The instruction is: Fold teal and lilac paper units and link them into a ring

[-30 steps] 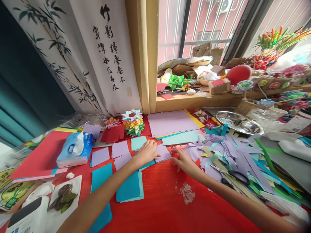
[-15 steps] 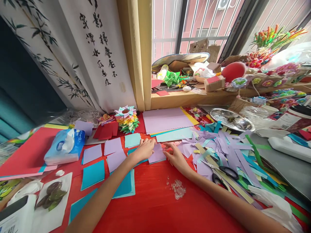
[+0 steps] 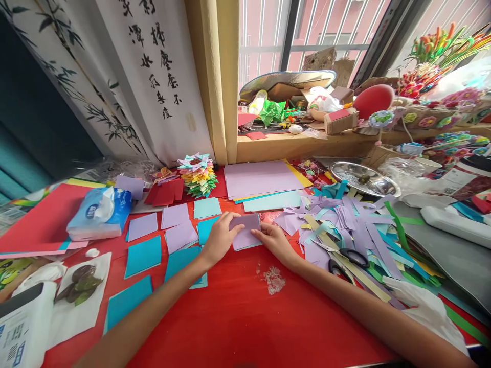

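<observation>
Lilac paper is what I have between both hands on my feed: a lilac paper square (image 3: 245,231) lying on the red table (image 3: 238,317), just ahead of the teal squares (image 3: 142,255) and beside the heap of paper strips (image 3: 356,225). My worry is that the sheet could skid on the smooth table or crease crooked, because each hand holds only an edge and nothing pins the middle. A tug from one side would pull it askew. It could also snag on the loose strips at its right, and the scissors (image 3: 347,258) lie open among them, near the right wrist. The white crumbly smear (image 3: 274,280) just short of the hands might stick to the paper if it slid back that way. The left hand (image 3: 218,240) comes in from the lower left, forearm low over the table, its fingers curled close together over the sheet's left edge and pinching it. The right hand (image 3: 274,241) reaches in from the lower right, wrist nearly flat, fingers drawn together on the right edge and nipping it against the thumb. I cannot tell whether the far edge is lifted or already folded.
</observation>
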`<state>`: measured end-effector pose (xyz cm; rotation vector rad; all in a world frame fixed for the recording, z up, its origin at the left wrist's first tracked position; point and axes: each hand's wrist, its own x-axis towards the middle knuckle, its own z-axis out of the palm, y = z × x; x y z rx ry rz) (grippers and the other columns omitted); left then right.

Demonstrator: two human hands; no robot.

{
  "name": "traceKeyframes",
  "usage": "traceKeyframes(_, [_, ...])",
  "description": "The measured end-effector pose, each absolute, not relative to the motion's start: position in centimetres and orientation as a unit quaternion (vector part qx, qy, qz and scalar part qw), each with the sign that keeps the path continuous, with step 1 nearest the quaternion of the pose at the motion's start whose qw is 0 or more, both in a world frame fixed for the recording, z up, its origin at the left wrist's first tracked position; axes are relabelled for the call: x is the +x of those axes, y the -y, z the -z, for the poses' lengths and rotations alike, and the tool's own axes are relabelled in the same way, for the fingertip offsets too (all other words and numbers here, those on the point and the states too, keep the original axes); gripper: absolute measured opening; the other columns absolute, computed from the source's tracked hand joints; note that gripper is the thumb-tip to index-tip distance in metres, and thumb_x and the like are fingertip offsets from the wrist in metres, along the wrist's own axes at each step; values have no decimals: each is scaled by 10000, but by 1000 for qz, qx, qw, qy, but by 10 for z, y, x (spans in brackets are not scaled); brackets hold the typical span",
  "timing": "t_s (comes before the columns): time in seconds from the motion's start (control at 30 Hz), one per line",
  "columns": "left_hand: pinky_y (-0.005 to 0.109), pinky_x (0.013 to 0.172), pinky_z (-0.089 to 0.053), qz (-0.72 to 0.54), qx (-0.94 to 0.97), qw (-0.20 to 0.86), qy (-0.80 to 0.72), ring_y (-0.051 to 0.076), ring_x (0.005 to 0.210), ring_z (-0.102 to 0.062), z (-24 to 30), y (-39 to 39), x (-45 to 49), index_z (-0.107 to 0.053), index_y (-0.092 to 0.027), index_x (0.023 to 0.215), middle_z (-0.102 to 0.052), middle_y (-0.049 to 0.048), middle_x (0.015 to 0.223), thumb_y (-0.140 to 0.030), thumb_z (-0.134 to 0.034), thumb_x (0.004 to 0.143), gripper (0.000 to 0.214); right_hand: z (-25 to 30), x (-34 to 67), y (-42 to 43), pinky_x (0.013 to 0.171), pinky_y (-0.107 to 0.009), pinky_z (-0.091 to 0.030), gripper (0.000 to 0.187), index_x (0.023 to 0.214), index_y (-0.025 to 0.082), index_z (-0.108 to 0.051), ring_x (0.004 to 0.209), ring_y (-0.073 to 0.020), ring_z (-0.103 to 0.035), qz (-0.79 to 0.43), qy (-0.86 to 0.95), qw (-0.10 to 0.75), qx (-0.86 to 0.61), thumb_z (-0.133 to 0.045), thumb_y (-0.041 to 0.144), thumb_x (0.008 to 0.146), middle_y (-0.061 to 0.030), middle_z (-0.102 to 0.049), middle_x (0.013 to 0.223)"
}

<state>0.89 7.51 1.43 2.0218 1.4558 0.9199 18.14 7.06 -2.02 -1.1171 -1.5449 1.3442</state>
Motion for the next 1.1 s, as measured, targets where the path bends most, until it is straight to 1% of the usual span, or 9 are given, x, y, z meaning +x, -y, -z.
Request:
traceKeyframes(0.23, [293, 851, -438, -389, 688, 262, -553, 181, 1025, -525, 4, -36, 3, -520, -283, 1111, -555, 20, 1083, -351, -405, 891, 257, 19, 175, -51, 562, -232, -407, 369, 839, 128, -587, 628, -129, -509, -567, 601, 367, -428, -584, 486, 746, -18, -584, 745])
traceKeyframes(0.33, [291, 836, -453, -423, 652, 297, -556, 182, 1015, -540, 9, -34, 2, -507, -282, 1110, -561, 19, 1107, -370, -423, 884, 257, 17, 175, -49, 575, -230, -415, 361, 840, 135, -569, 645, -128, -513, -567, 591, 380, -429, -542, 490, 780, -19, -573, 758])
traceKeyframes(0.43, [291, 822, -463, -437, 630, 315, -559, 181, 986, -561, 13, -37, 0, -523, -281, 1081, -588, 13, 1086, -387, -446, 873, 246, 16, 179, -45, 506, -211, -383, 344, 765, 159, -524, 554, -100, -476, -561, 588, 391, -432, -460, 491, 833, 8, -523, 660])
traceKeyframes(0.57, [282, 815, -469, -422, 647, 328, -544, 178, 987, -565, 15, -40, -1, -554, -301, 1085, -593, -6, 1113, -375, -468, 863, 250, 19, 189, -37, 398, -200, -318, 307, 772, 189, -471, 396, -80, -425, -559, 599, 368, -439, -414, 477, 862, 54, -456, 505])
traceKeyframes(0.67, [268, 804, -473, -384, 687, 320, -527, 179, 1007, -552, 13, -39, 2, -550, -322, 1129, -585, -13, 1125, -374, -489, 851, 290, 21, 194, -33, 355, -195, -289, 310, 803, 192, -458, 353, -87, -439, -562, 599, 350, -450, -399, 489, 865, 62, -459, 464])
traceKeyframes(0.77, [259, 784, -473, -353, 726, 292, -513, 178, 1001, -547, 10, -36, 5, -510, -334, 1195, -581, -8, 1111, -367, -478, 857, 341, 20, 193, -32, 328, -185, -228, 324, 747, 191, -439, 311, -55, -377, -554, 601, 362, -448, -406, 492, 863, 80, -387, 464])
traceKeyframes(0.87, [259, 765, -472, -342, 740, 266, -515, 169, 912, -562, 10, -34, 7, -508, -323, 1195, -582, -6, 1079, -361, -500, 846, 351, 19, 191, -34, 355, -180, -261, 279, 849, 191, -494, 358, -35, -361, -551, 618, 364, -426, -428, 462, 858, 64, -456, 587])
traceKeyframes(0.97, [258, 680, -488, -345, 719, 313, -516, 150, 760, -576, 11, -32, 8, -471, -309, 1209, -607, 0, 983, -389, -509, 834, 385, 20, 191, -34, 457, -188, -345, 248, 856, 186, -509, 503, -63, -436, -524, 635, 379, -422, -448, 426, 851, 28, -509, 695])
traceKeyframes(1.1, [235, 653, -499, -401, 675, 396, -476, 152, 812, -590, 10, -29, 7, -442, -287, 1189, -600, 4, 907, -347, -490, 844, 354, 20, 192, -31, 492, -215, -358, 273, 803, 198, -460, 553, -98, -446, -458, 652, 386, -465, -399, 454, 872, 22, -478, 667])
